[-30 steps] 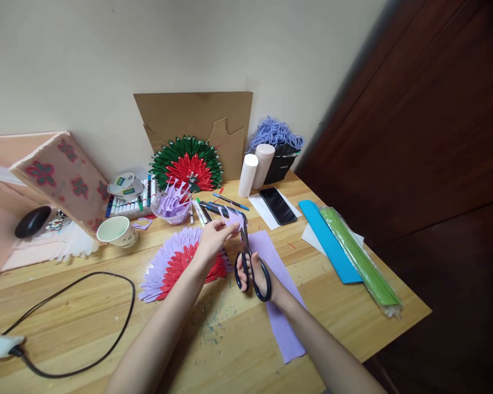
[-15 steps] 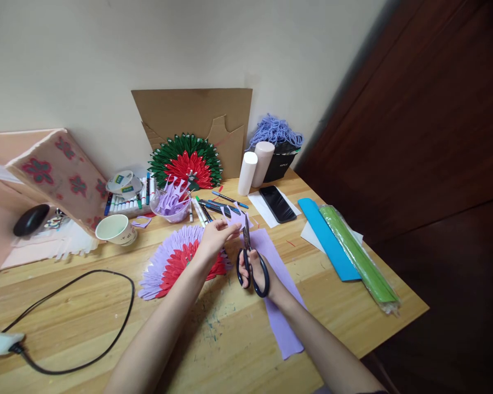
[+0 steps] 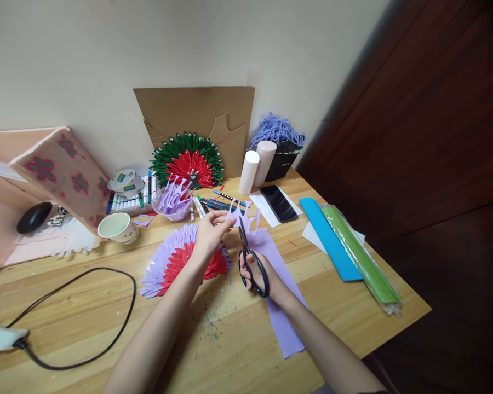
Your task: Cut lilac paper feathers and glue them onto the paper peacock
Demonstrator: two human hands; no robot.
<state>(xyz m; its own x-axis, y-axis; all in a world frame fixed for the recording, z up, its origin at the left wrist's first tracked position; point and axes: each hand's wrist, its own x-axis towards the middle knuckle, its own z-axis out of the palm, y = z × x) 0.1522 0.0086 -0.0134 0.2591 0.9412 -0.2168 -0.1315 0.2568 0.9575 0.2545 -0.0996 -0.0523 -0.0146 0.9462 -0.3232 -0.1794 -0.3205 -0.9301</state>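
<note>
My left hand [image 3: 210,233] pinches a small lilac paper piece [image 3: 241,213] with cut strips, held above the table. My right hand [image 3: 259,274] grips black-handled scissors [image 3: 249,257], whose blades point up into that paper. Beneath both lies a long lilac paper sheet [image 3: 277,288]. Just left of my hands a lilac and red paper fan [image 3: 176,258] lies flat on the wooden table [image 3: 86,306].
A clear bowl of lilac cut-outs [image 3: 172,202], markers [image 3: 127,203], a paper cup [image 3: 117,227], a phone [image 3: 277,203], two white cylinders [image 3: 257,167], a green and red fan [image 3: 188,160] against cardboard, blue and green paper rolls [image 3: 345,243]. A black cable [image 3: 74,323] loops at left.
The scissors have cut further into the lilac piece, whose cut strips now spread out and stand higher. Both hands have shifted slightly up and away from me.
</note>
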